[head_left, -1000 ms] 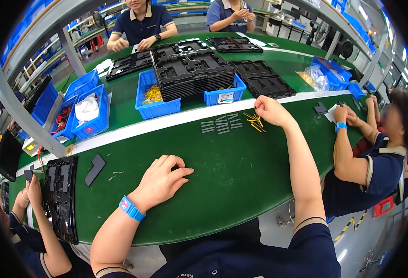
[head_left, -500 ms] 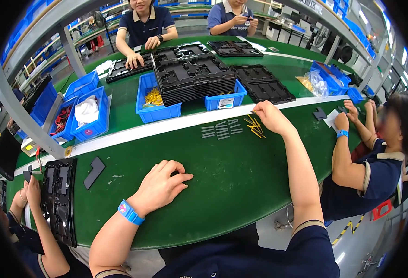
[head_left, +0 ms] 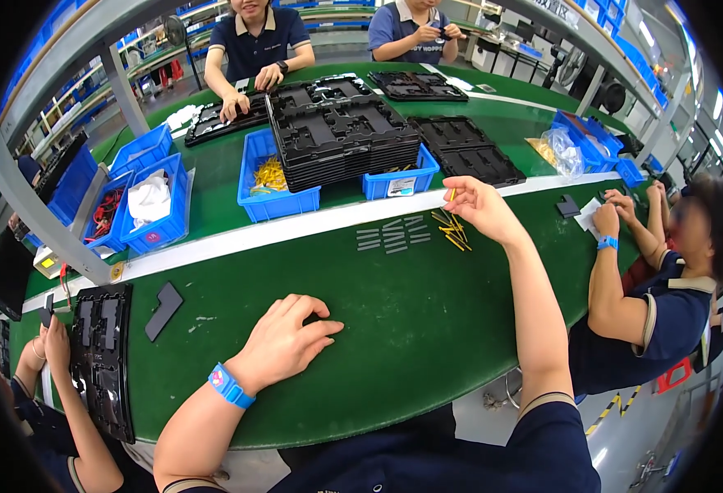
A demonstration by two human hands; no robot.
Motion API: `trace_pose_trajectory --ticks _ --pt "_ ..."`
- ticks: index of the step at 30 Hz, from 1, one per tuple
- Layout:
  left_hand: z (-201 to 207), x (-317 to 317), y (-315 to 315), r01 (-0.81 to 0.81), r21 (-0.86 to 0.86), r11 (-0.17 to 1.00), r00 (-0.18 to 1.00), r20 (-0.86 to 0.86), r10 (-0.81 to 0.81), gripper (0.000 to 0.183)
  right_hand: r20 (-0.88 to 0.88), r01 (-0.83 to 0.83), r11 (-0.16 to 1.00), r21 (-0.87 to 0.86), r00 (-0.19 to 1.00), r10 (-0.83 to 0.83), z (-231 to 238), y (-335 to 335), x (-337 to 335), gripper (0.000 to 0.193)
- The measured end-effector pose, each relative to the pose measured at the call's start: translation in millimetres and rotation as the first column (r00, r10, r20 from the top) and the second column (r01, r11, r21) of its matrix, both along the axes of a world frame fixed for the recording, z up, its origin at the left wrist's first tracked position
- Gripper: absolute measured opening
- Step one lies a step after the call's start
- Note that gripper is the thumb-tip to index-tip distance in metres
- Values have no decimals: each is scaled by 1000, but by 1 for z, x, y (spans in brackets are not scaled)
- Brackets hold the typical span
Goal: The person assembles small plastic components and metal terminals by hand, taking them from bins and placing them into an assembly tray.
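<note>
Green conveyor belt, left hand loosely curled, resting empty, right hand pinching yellow pin

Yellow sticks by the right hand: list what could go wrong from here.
1. The right hand pinches one stick above the loose yellow sticks; a careless lift could scatter them.
2. The small grey strips lie just beside that pile, so the two might get mixed.
3. The left hand rests far off on the green table, too distant to steady anything.

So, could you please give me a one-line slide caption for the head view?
Right hand lifts a yellow pin above loose pins; left hand rests on the green table.
</note>
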State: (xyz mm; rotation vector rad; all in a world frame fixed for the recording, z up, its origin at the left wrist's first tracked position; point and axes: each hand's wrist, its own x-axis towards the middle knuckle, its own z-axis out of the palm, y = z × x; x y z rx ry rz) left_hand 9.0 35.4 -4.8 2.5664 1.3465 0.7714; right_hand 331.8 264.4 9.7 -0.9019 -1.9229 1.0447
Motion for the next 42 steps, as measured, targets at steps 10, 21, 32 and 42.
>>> trace_pose_trajectory --ticks 10,21,32,42 --pt "-3 13 5 64 89 994 987 143 -77 26 338 -169 882 440 941 12 6 -46 -50 7" --pt "-14 23 17 -121 -35 992 919 373 125 17 237 -506 840 196 855 460 5 -110 -95 12" --pt "-9 18 10 -139 24 990 941 316 125 12 214 -551 790 267 834 509 2 -117 -100 14" --pt "-10 20 3 -148 -16 989 930 338 144 5 231 -603 717 349 797 558 -2 -124 -99 11"
